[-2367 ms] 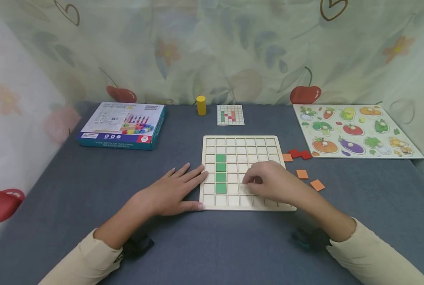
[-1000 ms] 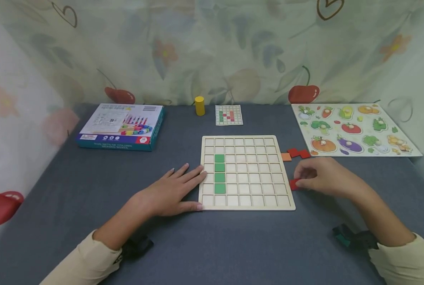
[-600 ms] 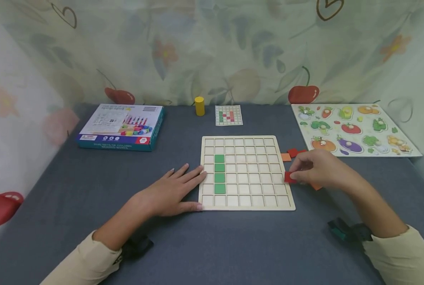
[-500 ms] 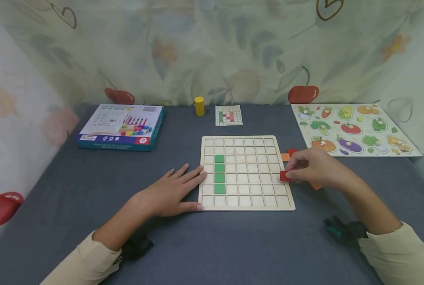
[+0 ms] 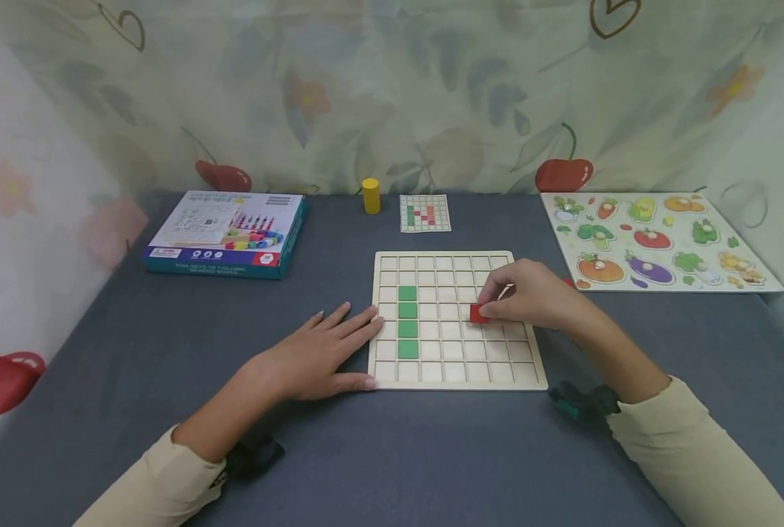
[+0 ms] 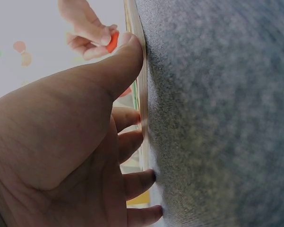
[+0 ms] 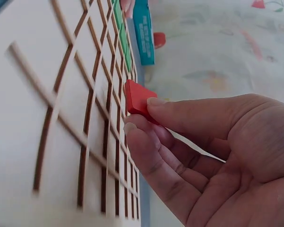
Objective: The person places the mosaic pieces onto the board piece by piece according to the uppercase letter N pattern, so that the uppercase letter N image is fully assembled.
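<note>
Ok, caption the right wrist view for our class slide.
A right hand pinches a red tile over a gridded board.

- Left sleeve (image 5: 157, 476): cream, loose, cuffed.
- Right sleeve (image 5: 697, 450): matching cream cloth, creased near the cuff.
- Left wrist camera (image 5: 255, 455): black, blocky.
- Right wrist camera (image 5: 583, 400): black, with a teal-green part.
- Right hand (image 5: 526, 293): bare, nails rounded.

My bare left hand (image 6: 80, 137) touches a pale wooden board (image 6: 143, 94) on grey woven cloth (image 6: 217, 113) (blurred up close); farther off, my bare right hand (image 6: 85, 29) pinches a small red piece (image 6: 113, 42).
</note>
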A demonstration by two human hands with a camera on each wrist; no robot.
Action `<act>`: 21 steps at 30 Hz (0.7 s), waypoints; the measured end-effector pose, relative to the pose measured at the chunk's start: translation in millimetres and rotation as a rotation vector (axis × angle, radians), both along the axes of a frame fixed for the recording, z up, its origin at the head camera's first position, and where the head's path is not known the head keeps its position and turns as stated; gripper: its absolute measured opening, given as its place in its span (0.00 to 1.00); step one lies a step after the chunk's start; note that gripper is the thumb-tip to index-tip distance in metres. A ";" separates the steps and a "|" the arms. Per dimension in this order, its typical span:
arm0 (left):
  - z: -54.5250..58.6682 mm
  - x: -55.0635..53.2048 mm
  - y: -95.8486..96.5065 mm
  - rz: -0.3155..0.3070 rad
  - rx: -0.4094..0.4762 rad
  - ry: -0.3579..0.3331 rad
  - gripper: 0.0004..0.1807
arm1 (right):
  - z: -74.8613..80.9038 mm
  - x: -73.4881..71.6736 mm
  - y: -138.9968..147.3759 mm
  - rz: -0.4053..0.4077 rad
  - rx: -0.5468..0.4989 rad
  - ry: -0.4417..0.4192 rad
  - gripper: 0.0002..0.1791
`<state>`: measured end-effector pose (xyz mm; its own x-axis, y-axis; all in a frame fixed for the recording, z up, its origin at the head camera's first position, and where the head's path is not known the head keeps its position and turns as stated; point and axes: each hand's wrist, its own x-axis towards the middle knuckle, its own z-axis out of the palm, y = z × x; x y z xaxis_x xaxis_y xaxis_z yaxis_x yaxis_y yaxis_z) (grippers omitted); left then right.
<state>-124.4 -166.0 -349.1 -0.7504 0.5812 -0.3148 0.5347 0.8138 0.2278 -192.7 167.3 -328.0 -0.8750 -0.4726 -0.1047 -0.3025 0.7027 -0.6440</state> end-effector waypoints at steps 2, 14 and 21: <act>-0.3 -0.1 0.3 0.001 0.000 0.002 0.49 | -1.2 -2.7 -6.6 0.008 -0.027 -0.018 0.04; 0.7 -0.3 1.0 0.002 -0.010 0.000 0.50 | -4.6 -14.0 -44.9 0.017 -0.020 -0.043 0.05; 0.7 -0.5 0.4 0.002 -0.006 -0.004 0.50 | -7.9 -17.9 -61.2 0.021 0.003 -0.006 0.06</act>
<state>-124.9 -165.6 -348.4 -0.7503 0.5779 -0.3211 0.5321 0.8161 0.2255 -210.6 106.1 -335.9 -0.8641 -0.4910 -0.1108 -0.3140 0.6979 -0.6437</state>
